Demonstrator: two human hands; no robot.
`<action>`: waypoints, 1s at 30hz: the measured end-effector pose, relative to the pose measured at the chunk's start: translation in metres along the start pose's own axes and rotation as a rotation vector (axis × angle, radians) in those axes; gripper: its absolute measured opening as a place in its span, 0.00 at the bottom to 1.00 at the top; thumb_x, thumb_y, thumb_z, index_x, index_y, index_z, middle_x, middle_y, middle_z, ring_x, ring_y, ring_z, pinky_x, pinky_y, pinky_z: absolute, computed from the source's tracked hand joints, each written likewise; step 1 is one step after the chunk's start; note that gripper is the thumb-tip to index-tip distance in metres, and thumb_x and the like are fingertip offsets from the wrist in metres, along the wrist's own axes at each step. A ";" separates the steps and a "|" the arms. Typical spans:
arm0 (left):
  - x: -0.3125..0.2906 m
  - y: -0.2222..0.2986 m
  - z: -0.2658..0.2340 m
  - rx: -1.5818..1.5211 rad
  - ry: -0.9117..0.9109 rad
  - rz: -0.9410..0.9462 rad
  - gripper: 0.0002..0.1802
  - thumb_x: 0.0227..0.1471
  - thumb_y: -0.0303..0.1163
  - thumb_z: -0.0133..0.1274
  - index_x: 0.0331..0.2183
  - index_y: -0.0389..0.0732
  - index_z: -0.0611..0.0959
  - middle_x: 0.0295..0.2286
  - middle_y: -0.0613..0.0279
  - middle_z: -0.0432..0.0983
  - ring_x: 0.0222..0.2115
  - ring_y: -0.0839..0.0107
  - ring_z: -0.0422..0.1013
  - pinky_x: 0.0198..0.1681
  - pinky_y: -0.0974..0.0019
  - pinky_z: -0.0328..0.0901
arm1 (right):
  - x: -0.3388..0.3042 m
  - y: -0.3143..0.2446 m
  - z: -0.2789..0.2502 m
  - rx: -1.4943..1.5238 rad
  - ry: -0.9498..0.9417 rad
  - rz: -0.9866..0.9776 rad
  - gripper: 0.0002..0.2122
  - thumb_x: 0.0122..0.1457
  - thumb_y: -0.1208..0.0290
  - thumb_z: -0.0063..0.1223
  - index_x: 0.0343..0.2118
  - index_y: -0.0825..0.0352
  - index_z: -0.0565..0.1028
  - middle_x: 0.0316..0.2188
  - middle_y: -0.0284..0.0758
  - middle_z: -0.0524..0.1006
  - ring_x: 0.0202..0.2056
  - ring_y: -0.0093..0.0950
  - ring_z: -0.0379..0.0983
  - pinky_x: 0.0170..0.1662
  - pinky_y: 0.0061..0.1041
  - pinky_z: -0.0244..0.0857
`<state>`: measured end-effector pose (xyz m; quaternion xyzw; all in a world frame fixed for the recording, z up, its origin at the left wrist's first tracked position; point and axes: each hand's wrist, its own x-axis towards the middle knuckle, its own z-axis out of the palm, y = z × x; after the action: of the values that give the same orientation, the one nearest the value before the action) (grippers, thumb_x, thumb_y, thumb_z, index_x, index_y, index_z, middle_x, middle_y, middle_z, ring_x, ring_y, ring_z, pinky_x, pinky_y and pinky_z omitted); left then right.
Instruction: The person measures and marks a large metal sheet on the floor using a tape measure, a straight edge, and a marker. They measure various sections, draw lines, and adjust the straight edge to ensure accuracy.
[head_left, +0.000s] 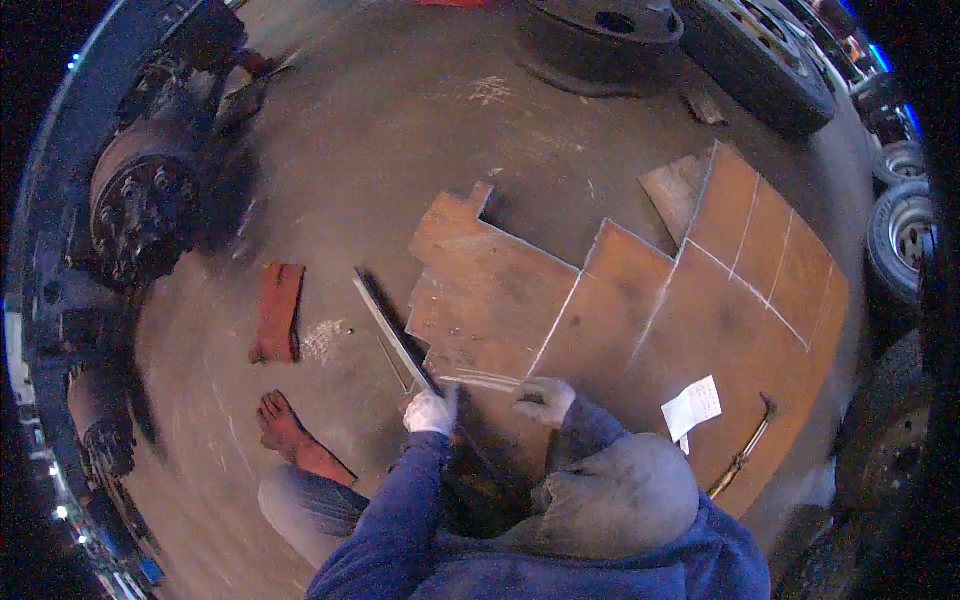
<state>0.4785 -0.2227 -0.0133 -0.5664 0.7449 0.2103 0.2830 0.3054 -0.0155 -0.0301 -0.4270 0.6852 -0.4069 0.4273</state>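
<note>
A crouching person in blue sleeves is working over a rust-coloured steel plate (620,310), its stepped far edge spreading across a workshop floor (390,180). At the plate's near left corner, the left hand (430,411) is closing its fingers around the near end of a long metal bar (393,325), which is slanting away past the plate's left edge. The right hand (544,401) is hovering or resting at the plate's near side, its fingers curling; one cannot tell whether they are pinching anything. Pale chalk lines (557,325) are crossing the plate, with several strokes running between the two hands. On the plate's right part, a white paper (692,403) is lying near a slender torch-like tool (744,452). Left of the plate, a red glove (300,440) and a red cloth-like piece (279,313) are lying apart. Beyond the plate, a wheel rim (625,28) and a large tyre (765,75) are sitting close together.
</note>
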 end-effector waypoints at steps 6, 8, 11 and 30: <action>0.068 -0.041 0.000 -0.259 0.211 0.167 0.26 0.55 0.49 0.51 0.28 0.32 0.86 0.30 0.40 0.82 0.35 0.46 0.80 0.39 0.50 0.73 | -0.018 -0.019 0.023 -0.193 -0.378 0.157 0.19 0.59 0.46 0.58 0.41 0.58 0.82 0.39 0.44 0.81 0.45 0.45 0.78 0.51 0.45 0.69; 0.072 -0.049 -0.023 -0.448 0.051 0.086 0.28 0.55 0.52 0.52 0.28 0.32 0.86 0.29 0.43 0.83 0.33 0.50 0.81 0.35 0.53 0.74 | -0.025 -0.015 0.048 -0.417 -0.311 0.053 0.19 0.57 0.48 0.59 0.38 0.60 0.82 0.36 0.43 0.82 0.41 0.46 0.79 0.46 0.43 0.72; 0.089 -0.061 -0.046 -0.542 -0.076 -0.018 0.31 0.54 0.56 0.56 0.30 0.31 0.86 0.29 0.46 0.84 0.31 0.54 0.82 0.33 0.55 0.74 | -0.009 -0.005 0.076 -0.670 -0.440 -0.025 0.18 0.56 0.52 0.57 0.39 0.64 0.82 0.38 0.45 0.81 0.41 0.45 0.79 0.44 0.42 0.74; 0.098 0.019 -0.105 -1.237 0.014 0.158 0.16 0.54 0.29 0.57 0.42 0.33 0.74 0.29 0.51 0.79 0.23 0.61 0.79 0.21 0.54 0.77 | 0.095 -0.058 -0.045 -0.498 -0.259 0.117 0.16 0.52 0.59 0.58 0.36 0.66 0.82 0.35 0.49 0.81 0.41 0.46 0.79 0.44 0.42 0.72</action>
<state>0.4211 -0.3556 0.0009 -0.5702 0.5266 0.6193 -0.1188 0.2513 -0.1135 0.0144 -0.5271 0.7272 -0.1428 0.4160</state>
